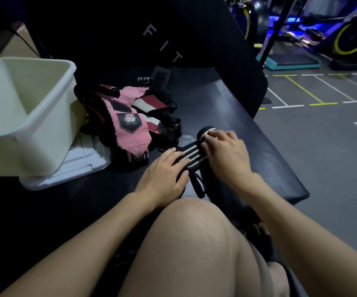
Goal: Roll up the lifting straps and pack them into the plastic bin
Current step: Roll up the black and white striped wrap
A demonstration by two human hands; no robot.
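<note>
I see my left hand pressing straight fingers flat on the striped strap lying on the desk, while my right hand fingers curl around its rolled end, the white bin well off left.

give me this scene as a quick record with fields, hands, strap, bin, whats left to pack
surface: black padded bench
left hand: fingers straight, pressing the flat end of the black-and-white striped strap onto the bench
right hand: fingers curled over the rolled end of the same strap
strap state: partly rolled, roll at the far end, thin black loop trailing toward the knee
bin: white plastic bin left of the hands, no straps visible inside, standing on its white lid
unpacked: pile of pink, red-white and black straps beside the bin
</note>
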